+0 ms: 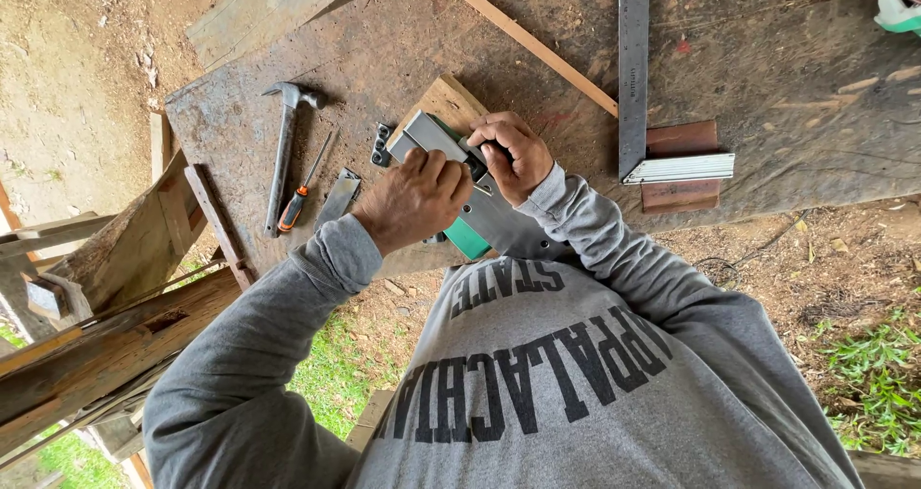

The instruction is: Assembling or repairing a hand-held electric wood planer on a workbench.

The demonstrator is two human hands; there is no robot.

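Left hand (413, 199) pins the grey plate (432, 136) on the table (767, 76), grip closed over it. Right hand (513, 155) pinches a small tool, seemingly marking; next calls for steady pressure.

outdoor workshop, workbench (384, 47), hammer (284, 143), square (635, 76)

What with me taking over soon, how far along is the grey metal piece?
Done: the grey metal piece sits on a wooden block. In hand: the left hand clamps it and the right hand works at its edge. Left: a small black bracket lies loose, and the hammer and screwdriver are idle.
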